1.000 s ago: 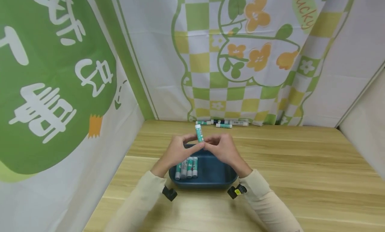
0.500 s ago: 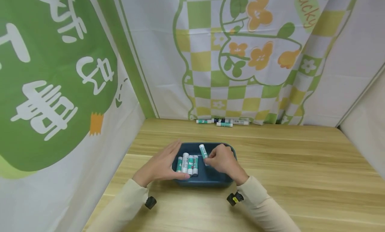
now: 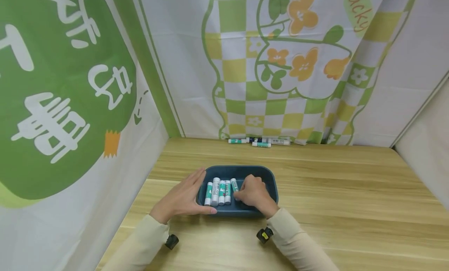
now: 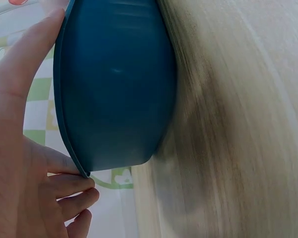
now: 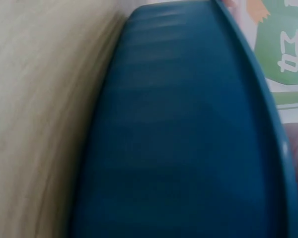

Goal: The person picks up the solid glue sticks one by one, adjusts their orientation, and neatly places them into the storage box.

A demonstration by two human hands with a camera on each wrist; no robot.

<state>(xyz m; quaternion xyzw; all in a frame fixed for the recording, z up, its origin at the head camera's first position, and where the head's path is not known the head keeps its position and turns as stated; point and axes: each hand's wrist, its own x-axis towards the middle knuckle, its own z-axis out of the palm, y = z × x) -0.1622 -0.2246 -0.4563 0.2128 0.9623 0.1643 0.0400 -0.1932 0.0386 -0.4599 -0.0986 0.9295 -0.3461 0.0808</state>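
A dark blue tray (image 3: 242, 213) stands on the table, its side filling much of both wrist views. My right hand (image 3: 253, 191) is inside it, pinching the lower end of a teal-and-white glue stick (image 3: 234, 184) that leans slightly. Left of that stick, several glue sticks (image 3: 221, 193) lie side by side in the tray, one of them thicker and mostly white. My left hand (image 3: 182, 197) spans the tray's left end with fingers stretched; its thumb lies along the front rim and its fingertips touch the rim further back. The right fingertips are hidden in the right wrist view.
Several more glue sticks (image 3: 261, 144) lie at the table's back edge against the patterned curtain (image 3: 266, 119). Wooden table surface (image 3: 333, 201) extends to the right of the tray. A printed cloth wall (image 3: 140, 154) rises on the left.
The glue stick went from being held by both hands above the tray down into it, in the right hand alone. The left hand let go and moved to the tray's left end.
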